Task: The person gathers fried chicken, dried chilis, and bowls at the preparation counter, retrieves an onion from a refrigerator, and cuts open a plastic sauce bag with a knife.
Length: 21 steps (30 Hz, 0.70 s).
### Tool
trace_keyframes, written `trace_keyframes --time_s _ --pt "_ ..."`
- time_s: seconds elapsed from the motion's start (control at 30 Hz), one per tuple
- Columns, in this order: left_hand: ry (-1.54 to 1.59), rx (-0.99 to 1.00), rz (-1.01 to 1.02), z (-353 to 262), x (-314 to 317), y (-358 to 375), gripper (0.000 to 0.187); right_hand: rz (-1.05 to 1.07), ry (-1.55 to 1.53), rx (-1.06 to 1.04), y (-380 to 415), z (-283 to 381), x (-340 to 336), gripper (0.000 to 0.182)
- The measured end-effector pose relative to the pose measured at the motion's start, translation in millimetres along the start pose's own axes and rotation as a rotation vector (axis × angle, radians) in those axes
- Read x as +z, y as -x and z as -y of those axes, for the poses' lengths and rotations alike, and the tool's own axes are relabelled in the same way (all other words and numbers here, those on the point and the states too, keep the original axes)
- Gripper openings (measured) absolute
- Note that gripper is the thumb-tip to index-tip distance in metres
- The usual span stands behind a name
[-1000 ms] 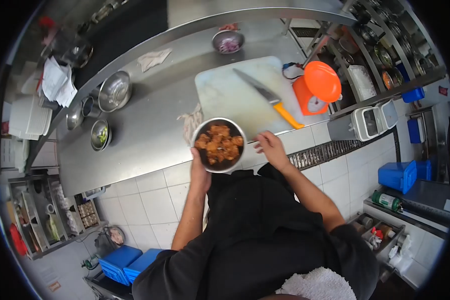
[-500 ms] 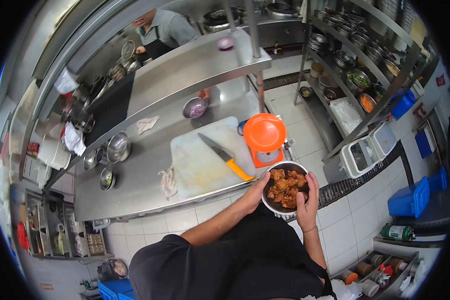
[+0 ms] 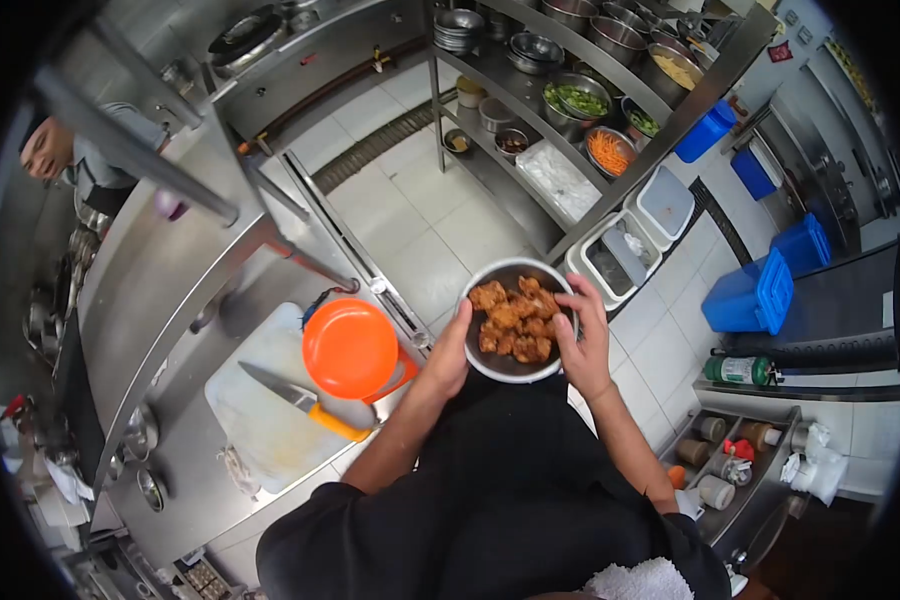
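A round metal bowl (image 3: 510,368) filled with browned, fried pieces of food (image 3: 515,320) is held in front of my body above the tiled floor. My left hand (image 3: 450,352) grips its left rim and my right hand (image 3: 582,345) grips its right rim. To the left, on the steel counter, stand an orange kitchen scale (image 3: 351,349) and a white cutting board (image 3: 265,425) with a yellow-handled knife (image 3: 300,402) lying on it.
A steel rack (image 3: 570,100) with bowls of greens and shredded carrot stands across the aisle. Blue bins (image 3: 750,295) and white lidded containers (image 3: 630,245) sit to the right. Another person (image 3: 80,155) stands behind the counter at the far left. Bottles fill a low shelf (image 3: 735,470).
I have turned right, away from the counter toward the aisle and rack. The bowl went from my left hand alone to both hands and stays in front of me.
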<state>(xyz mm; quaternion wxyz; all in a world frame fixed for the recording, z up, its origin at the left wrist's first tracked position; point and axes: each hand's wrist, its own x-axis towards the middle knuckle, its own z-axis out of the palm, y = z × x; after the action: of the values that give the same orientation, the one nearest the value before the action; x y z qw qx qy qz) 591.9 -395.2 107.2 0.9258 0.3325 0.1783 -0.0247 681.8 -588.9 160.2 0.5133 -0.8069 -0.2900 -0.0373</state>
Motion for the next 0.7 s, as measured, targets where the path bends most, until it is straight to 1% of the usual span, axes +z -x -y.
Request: trace_keyframes --time_s 0.03,0.13,0.27,0.33,0.4,0.43,0.53,0.7 --pt "-0.014 -0.014 0.003 -6.0 2.4 -15.7 0.063 0.016 -0.019 0.016 -14.4 -4.6 -3.0 0.023" --pt "-0.092 0.125 -0.042 -19.1 16.9 -53.4 0.063 -0.022 -0.063 0.027 -51.7 -22.1 -5.1 0.029" --pt "0.003 0.127 -0.117 -30.3 28.7 -95.3 0.064 -0.023 -0.148 0.043 -101.9 -58.9 -14.9 0.032" --pt "-0.060 0.171 -0.195 -36.9 42.1 -110.7 0.065 -0.011 -0.200 0.022 -130.9 -77.3 -22.5 0.034" --pt "-0.066 0.216 -0.240 -39.0 46.1 -133.0 0.066 0.021 -0.139 -0.064 -159.9 -90.9 -33.4 0.036" --pt "-0.049 0.197 -0.282 -42.2 50.6 -142.2 0.067 0.025 -0.140 -0.077 -174.5 -96.6 -37.7 0.036" --pt "-0.032 0.221 -0.352 -55.6 77.3 -169.3 0.067 0.026 -0.202 -0.091 -216.5 -108.5 -51.7 0.035" --pt "-0.048 0.353 -0.382 -77.8 102.7 -222.7 0.065 0.079 -0.289 -0.115 -281.9 -131.0 -61.0 0.034"
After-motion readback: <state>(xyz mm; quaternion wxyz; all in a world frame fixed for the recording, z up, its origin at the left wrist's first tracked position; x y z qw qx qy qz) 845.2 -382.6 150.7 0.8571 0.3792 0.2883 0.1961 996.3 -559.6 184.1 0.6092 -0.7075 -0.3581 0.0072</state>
